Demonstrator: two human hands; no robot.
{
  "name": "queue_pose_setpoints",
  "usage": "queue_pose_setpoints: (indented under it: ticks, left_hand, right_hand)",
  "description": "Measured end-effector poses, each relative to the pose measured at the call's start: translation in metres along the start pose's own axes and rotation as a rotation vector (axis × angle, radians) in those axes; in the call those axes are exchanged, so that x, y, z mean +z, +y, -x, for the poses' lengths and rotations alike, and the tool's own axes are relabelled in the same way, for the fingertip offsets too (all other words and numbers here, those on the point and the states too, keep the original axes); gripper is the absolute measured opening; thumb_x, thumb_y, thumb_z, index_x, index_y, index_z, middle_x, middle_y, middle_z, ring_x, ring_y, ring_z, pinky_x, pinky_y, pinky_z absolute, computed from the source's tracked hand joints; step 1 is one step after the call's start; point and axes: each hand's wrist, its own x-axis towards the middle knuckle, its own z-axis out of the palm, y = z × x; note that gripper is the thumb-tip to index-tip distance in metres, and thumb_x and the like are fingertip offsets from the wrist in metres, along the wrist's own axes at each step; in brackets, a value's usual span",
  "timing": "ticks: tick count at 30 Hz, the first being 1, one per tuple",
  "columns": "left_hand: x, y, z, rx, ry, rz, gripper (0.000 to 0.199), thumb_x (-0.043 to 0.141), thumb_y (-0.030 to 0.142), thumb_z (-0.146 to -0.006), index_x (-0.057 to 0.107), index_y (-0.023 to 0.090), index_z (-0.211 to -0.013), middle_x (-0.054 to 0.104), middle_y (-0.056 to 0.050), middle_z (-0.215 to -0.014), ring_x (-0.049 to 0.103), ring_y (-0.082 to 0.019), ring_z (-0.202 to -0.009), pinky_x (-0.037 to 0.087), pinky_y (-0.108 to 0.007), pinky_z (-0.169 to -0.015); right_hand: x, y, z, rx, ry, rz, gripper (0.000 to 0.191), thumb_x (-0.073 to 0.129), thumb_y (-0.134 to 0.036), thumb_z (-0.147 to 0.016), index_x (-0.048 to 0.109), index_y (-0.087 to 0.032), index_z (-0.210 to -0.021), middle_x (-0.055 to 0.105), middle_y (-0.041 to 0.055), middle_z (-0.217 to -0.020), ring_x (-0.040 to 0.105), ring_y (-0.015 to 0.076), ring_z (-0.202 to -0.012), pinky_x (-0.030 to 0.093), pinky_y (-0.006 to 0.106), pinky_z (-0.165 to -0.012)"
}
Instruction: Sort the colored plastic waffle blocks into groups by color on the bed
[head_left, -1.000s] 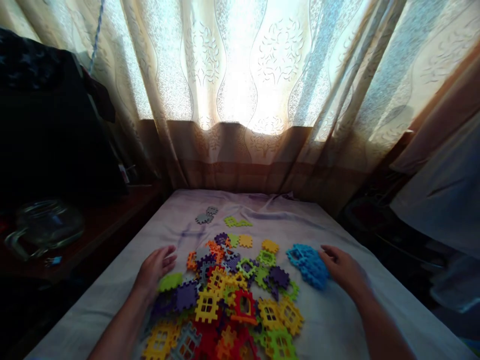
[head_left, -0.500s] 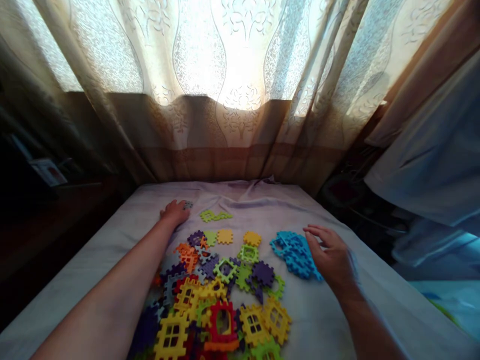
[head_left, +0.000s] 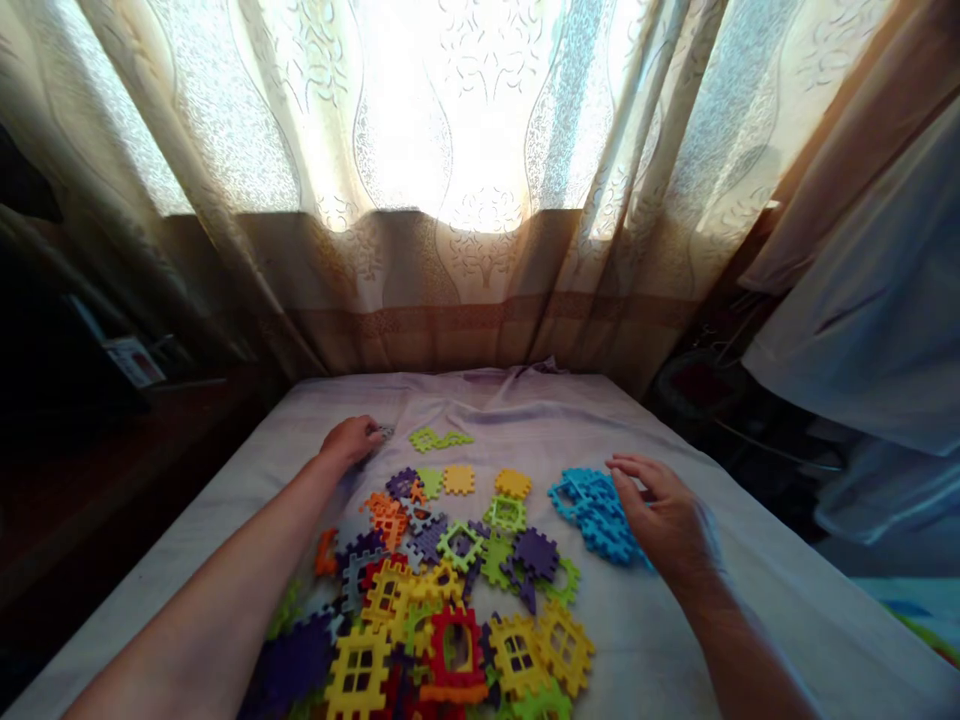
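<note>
At the far left of the sheet, my left hand (head_left: 352,440) has its fingers bent at a small grey piece (head_left: 385,433); whether it grips the piece is too small to tell. My right hand (head_left: 660,510) hovers with fingers apart at the right edge of a pile of blue interlocking pieces (head_left: 600,510), holding nothing. Two green pieces (head_left: 439,440) lie right of my left hand. Nearer, a mixed heap holds yellow window pieces (head_left: 356,672), a red frame (head_left: 457,645), purple pieces (head_left: 535,553) and orange pieces (head_left: 388,520).
A pale sheet (head_left: 637,640) covers the surface under the pieces. Patterned curtains (head_left: 480,260) hang behind its far edge. Light cloth (head_left: 862,330) hangs at the right, and a dark table (head_left: 187,430) stands at the left.
The view has shifted slightly. My left hand has drawn its fingers in around the small grey piece. My right hand stays beside the blue pile.
</note>
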Motion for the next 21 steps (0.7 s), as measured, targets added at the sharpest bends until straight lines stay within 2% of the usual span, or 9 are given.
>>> queue_pose_setpoints:
  ticks: [5,7,10,13,16,19,21]
  left_hand:
    - [-0.014,0.005,0.039,0.176,-0.184,0.207,0.048,0.052,0.057,-0.076,0.069,0.022,-0.103,0.074,-0.002,-0.093,0.066,-0.02,-0.085,0.05,-0.026,-0.072]
    - [-0.018,0.01,0.048,0.235,-0.244,0.261,0.052,0.05,0.063,-0.077,0.07,0.024,-0.105,0.074,0.0,-0.1,0.066,-0.02,-0.091,0.051,-0.026,-0.077]
    - [-0.016,0.023,0.045,0.277,-0.251,0.294,0.06,0.043,0.068,-0.079,0.068,0.023,-0.112,0.072,-0.002,-0.112,0.064,-0.022,-0.103,0.049,-0.029,-0.088]
    - [-0.001,0.044,0.028,0.293,-0.208,0.264,0.063,0.051,0.065,-0.077,0.066,0.019,-0.118,0.066,-0.007,-0.126,0.057,-0.026,-0.12,0.042,-0.034,-0.102]
    - [0.025,0.069,0.013,0.321,-0.194,0.219,0.066,0.057,0.062,-0.076,0.062,0.019,-0.125,0.055,-0.01,-0.141,0.045,-0.029,-0.134,0.033,-0.036,-0.111]
    - [0.045,0.088,0.008,0.343,-0.23,0.164,0.068,0.058,0.063,-0.075,0.061,0.02,-0.128,0.05,-0.011,-0.145,0.039,-0.033,-0.137,0.026,-0.043,-0.115]
    - [0.049,0.095,0.011,0.368,-0.266,0.135,0.065,0.059,0.063,-0.075,0.064,0.022,-0.125,0.052,-0.011,-0.143,0.039,-0.035,-0.137,0.023,-0.046,-0.115]
  right_hand:
    - [0.002,-0.001,0.0,0.006,0.004,-0.015,0.034,0.049,-0.044,-0.085,0.074,-0.021,-0.085,0.073,0.0095,-0.097,0.068,0.0212,-0.084,0.057,0.031,-0.062]
    - [0.003,-0.004,0.0,0.009,-0.005,-0.021,0.034,0.049,-0.044,-0.085,0.074,-0.021,-0.085,0.073,0.0099,-0.096,0.068,0.0215,-0.084,0.057,0.031,-0.063]
    - [0.004,-0.008,0.001,0.008,-0.016,-0.028,0.033,0.049,-0.043,-0.084,0.074,-0.021,-0.084,0.073,0.0098,-0.096,0.068,0.0212,-0.083,0.057,0.031,-0.063]
    - [0.003,-0.01,0.0,0.007,-0.02,-0.041,0.032,0.049,-0.042,-0.084,0.074,-0.022,-0.083,0.073,0.0093,-0.096,0.068,0.0205,-0.082,0.057,0.03,-0.063]
    - [0.0,-0.008,-0.001,0.022,-0.015,-0.043,0.033,0.049,-0.042,-0.084,0.074,-0.021,-0.084,0.073,0.0096,-0.097,0.068,0.0201,-0.081,0.057,0.03,-0.063]
    - [-0.003,-0.004,-0.002,0.041,-0.016,-0.039,0.034,0.049,-0.043,-0.084,0.074,-0.02,-0.085,0.073,0.0099,-0.097,0.068,0.0198,-0.08,0.057,0.029,-0.061]
    - [-0.004,-0.003,-0.002,0.048,-0.02,-0.037,0.033,0.049,-0.043,-0.084,0.074,-0.02,-0.085,0.073,0.0097,-0.096,0.068,0.0195,-0.079,0.056,0.029,-0.061]
